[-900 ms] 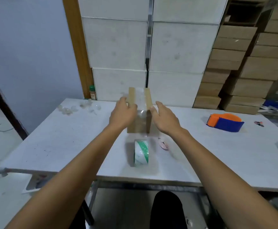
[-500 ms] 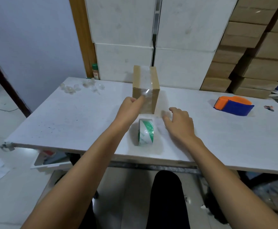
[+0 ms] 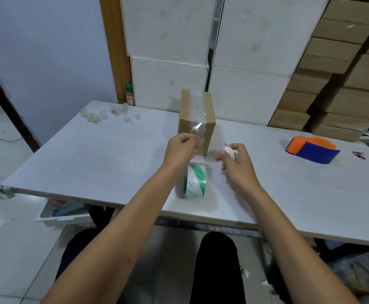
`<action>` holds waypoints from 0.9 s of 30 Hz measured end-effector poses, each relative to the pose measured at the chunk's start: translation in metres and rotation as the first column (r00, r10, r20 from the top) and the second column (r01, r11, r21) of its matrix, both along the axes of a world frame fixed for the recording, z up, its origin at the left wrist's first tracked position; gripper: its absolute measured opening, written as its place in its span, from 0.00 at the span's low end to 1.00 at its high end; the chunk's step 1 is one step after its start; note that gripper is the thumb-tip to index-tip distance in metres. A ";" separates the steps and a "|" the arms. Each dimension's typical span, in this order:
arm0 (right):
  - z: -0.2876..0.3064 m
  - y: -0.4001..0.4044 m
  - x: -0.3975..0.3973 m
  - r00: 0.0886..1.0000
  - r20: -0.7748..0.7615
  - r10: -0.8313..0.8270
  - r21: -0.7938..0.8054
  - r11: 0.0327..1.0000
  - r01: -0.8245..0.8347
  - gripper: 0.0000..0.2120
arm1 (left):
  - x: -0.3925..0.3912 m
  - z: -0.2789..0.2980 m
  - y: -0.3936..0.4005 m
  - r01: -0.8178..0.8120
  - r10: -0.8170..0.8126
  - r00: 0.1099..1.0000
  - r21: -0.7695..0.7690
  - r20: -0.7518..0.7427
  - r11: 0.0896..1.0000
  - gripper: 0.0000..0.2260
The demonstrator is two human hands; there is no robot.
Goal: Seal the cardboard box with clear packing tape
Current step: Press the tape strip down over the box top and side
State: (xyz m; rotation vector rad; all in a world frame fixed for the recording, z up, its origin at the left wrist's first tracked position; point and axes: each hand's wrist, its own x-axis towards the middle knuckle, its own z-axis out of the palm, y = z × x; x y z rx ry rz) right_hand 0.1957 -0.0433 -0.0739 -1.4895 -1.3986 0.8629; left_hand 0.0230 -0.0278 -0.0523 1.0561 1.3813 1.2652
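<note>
Your cardboard box [image 3: 196,119] stood upright near the middle of the white table [image 3: 91,159], with a strip of clear tape [image 3: 198,106] running over its top and down the near face. Your left hand [image 3: 180,150] pinched the tape's loose tail at that face; your right hand [image 3: 237,161] was closed around a small pinkish cutter [image 3: 228,150]. The box looked light and stiff, so it would likely slide if pulled; steady it by the top edges. The tape looked thin and clingy. The tape roll [image 3: 194,182] lay just before you, near the table's front edge, with open room on the left.
</note>
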 end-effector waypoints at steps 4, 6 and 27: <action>0.035 0.003 -0.012 0.992 -0.051 0.119 0.094 0.989 -0.114 0.02 | 0.002 -0.006 0.004 -0.026 0.025 0.999 0.028 0.040 0.999 0.09; 0.049 0.007 -0.018 0.982 -0.028 0.185 0.086 0.980 -0.182 0.03 | 0.003 -0.008 0.007 -0.045 0.044 0.998 0.037 0.043 0.998 0.10; 0.055 0.046 -0.032 0.655 0.726 0.210 0.161 0.875 -0.457 0.04 | 0.003 -0.023 0.014 -0.110 0.112 0.994 0.146 -0.006 0.983 0.09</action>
